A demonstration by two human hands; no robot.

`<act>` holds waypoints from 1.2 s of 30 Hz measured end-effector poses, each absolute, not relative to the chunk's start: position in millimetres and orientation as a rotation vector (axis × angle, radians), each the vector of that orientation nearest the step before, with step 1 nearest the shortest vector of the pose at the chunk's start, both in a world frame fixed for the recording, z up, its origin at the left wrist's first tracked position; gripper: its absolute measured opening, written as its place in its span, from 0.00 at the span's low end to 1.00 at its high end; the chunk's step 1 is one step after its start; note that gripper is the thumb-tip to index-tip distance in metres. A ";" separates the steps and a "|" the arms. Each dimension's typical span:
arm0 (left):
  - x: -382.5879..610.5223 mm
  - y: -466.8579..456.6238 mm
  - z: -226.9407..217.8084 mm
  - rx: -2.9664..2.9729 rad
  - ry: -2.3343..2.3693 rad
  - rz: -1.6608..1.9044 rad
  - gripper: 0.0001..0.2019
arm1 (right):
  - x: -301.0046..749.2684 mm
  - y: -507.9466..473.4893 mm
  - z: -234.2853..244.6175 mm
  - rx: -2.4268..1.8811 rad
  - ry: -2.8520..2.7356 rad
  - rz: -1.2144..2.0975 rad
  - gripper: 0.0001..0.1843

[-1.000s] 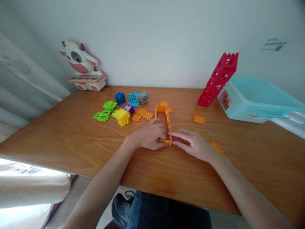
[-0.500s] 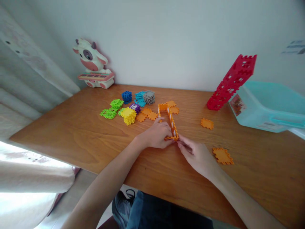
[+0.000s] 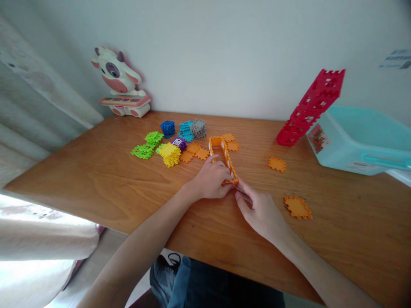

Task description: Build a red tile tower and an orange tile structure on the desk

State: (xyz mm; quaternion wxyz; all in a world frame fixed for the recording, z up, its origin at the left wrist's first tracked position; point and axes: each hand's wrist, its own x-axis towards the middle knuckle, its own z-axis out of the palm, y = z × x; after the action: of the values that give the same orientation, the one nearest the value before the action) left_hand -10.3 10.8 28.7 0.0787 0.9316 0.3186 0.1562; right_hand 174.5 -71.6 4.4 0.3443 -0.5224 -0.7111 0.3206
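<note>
A long orange frame (image 3: 222,152) built of interlocking plastic tiles lies on the wooden table (image 3: 96,171). My left hand (image 3: 212,179) is closed round the frame's near end. My right hand (image 3: 260,209) sits just right of it, fingers pinched against the frame's near corner. Loose orange tiles lie nearby: one (image 3: 297,207) right of my right hand, another (image 3: 277,164) farther back, several (image 3: 194,152) beside the frame.
Green (image 3: 146,145), yellow (image 3: 169,154), blue (image 3: 168,127), teal and grey (image 3: 194,127) tile clusters lie at the back left. A red tile tower (image 3: 310,107) leans on a teal plastic box (image 3: 359,141) at the right. A cow toy (image 3: 120,85) stands against the wall.
My right hand slid from the frame's right side back to its near corner. The frame's near end shifted slightly right. The view swung a little.
</note>
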 end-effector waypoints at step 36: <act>-42.4 46.7 15.5 2.533 1.327 0.998 0.25 | 233.2 -37.5 17.6 -1.412 -2.132 0.277 0.17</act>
State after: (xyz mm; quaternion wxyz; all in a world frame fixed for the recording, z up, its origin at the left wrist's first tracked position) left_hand -42.4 46.7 15.5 0.0564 0.8349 0.4375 0.3290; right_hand 233.2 -37.5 17.6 0.2809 -0.5270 -0.7954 0.1035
